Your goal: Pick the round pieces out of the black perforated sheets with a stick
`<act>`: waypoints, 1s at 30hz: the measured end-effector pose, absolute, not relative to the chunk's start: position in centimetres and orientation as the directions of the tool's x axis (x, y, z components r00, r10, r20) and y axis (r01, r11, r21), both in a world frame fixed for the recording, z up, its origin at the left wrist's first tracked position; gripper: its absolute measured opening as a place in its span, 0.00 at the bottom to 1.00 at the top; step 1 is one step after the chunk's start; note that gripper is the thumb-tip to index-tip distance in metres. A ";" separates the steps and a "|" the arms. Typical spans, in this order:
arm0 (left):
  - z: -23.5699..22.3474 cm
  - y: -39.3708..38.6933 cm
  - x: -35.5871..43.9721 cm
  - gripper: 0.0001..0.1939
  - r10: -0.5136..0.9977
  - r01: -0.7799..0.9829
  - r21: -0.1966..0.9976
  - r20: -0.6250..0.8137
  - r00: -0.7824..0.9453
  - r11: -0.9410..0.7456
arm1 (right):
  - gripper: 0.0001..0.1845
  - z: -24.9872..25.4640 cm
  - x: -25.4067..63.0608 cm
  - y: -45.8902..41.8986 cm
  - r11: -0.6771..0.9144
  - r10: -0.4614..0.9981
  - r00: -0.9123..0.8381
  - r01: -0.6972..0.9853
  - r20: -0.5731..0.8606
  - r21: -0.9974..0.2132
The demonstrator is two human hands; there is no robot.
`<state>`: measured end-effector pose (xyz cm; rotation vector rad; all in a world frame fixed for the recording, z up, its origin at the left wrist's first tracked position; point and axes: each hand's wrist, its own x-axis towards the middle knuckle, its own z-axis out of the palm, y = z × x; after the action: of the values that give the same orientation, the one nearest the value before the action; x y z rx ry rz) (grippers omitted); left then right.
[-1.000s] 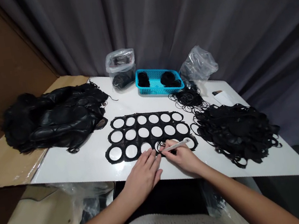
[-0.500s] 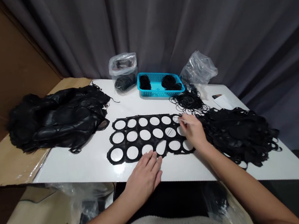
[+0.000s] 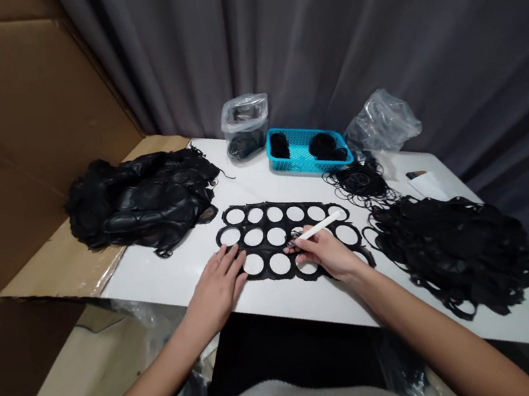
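A black rubber-like sheet (image 3: 266,246) with rows of round holes lies flat on the white table (image 3: 190,268). My left hand (image 3: 216,287) rests on its lower left corner, palm down with fingers spread. Over the middle of the sheet, my right hand (image 3: 327,254) grips a white pen-like tool (image 3: 322,224), its dark tip pointing down and left. Thin black loops (image 3: 294,239) show at that tip, against the sheet. The fingers partly cover several holes.
A pile of black sheets (image 3: 143,201) is on the left, and cut-out black sheets (image 3: 460,246) heap up on the right. Behind are a plastic tub (image 3: 246,126), a blue basket (image 3: 313,166) holding black bundles, loose black rings (image 3: 360,182) and a clear bag (image 3: 383,120).
My right hand has moved from the sheet's upper right to its middle, with the white tool. My left hand has slid left to the sheet's corner. The camera view has shifted.
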<state>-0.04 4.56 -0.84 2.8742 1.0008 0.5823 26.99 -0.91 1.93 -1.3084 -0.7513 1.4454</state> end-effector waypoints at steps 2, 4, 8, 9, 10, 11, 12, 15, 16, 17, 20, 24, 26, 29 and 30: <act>-0.5 4.5 -0.1 0.20 0.588 0.585 0.133 0.365 0.722 -0.800 | 0.18 2.0 26.1 -1.5 -0.290 0.950 0.058 -0.205 -0.307 -0.935; 0.0 3.5 0.5 0.18 0.538 0.533 0.129 0.382 0.751 -0.836 | 0.16 2.1 25.4 -2.1 -0.246 0.968 0.025 -0.060 -0.248 -0.967; 0.3 0.8 1.9 0.17 0.436 0.401 0.171 0.347 0.830 -0.900 | 0.14 2.3 24.2 -3.2 -0.116 0.992 -0.008 0.302 -0.124 -0.946; 0.2 0.3 2.1 0.18 0.434 0.397 0.176 0.343 0.833 -0.901 | 0.13 2.3 24.0 -3.4 -0.089 0.995 -0.009 0.359 -0.099 -0.929; 0.0 0.0 2.2 0.18 0.438 0.401 0.177 0.340 0.832 -0.899 | 0.12 2.2 23.8 -3.5 -0.066 0.997 -0.011 0.398 -0.076 -0.915; -0.3 -0.1 2.3 0.18 0.442 0.405 0.175 0.340 0.831 -0.897 | 0.12 2.2 23.7 -3.5 -0.042 0.999 -0.014 0.424 -0.052 -0.905; -0.5 -0.2 2.3 0.18 0.444 0.409 0.174 0.340 0.829 -0.896 | 0.12 2.1 23.6 -3.6 -0.020 0.999 -0.020 0.444 -0.032 -0.896; -0.8 0.0 2.2 0.18 0.447 0.409 0.181 0.341 0.827 -0.894 | 0.11 2.0 23.5 -3.4 0.034 0.999 -0.032 0.508 0.020 -0.861; -0.9 0.0 2.2 0.18 0.447 0.407 0.184 0.345 0.826 -0.895 | 0.10 1.9 23.5 -3.3 0.052 0.999 -0.036 0.531 0.039 -0.846; -0.9 0.0 2.2 0.18 0.445 0.405 0.185 0.348 0.825 -0.895 | 0.10 1.9 23.5 -3.3 0.072 0.997 -0.042 0.553 0.059 -0.830; -1.0 0.0 2.4 0.20 0.448 0.409 0.183 0.357 0.820 -0.894 | 0.08 1.6 23.3 -3.7 0.139 0.990 -0.065 0.615 0.125 -0.776; -1.1 -0.1 2.5 0.19 0.443 0.407 0.174 0.368 0.818 -0.897 | 0.07 0.9 22.3 -5.2 0.322 0.945 -0.201 0.719 0.259 -0.616; -1.1 -0.1 2.5 0.18 0.433 0.405 0.156 0.368 0.823 -0.901 | 0.09 0.7 22.5 -5.2 0.414 0.907 -0.299 0.755 0.295 -0.508; -1.3 -0.1 2.5 0.18 0.427 0.402 0.147 0.376 0.823 -0.904 | 0.09 0.8 25.0 -3.1 0.337 0.919 -0.194 0.838 0.342 -0.430; -1.4 -0.1 2.5 0.18 0.427 0.401 0.150 0.380 0.820 -0.904 | 0.09 0.9 26.5 -2.0 0.240 0.926 -0.071 0.869 0.371 -0.433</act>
<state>2.49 -0.13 -1.37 2.9363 0.6688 0.6367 26.45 -2.02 0.94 -1.6352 -1.9437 0.1292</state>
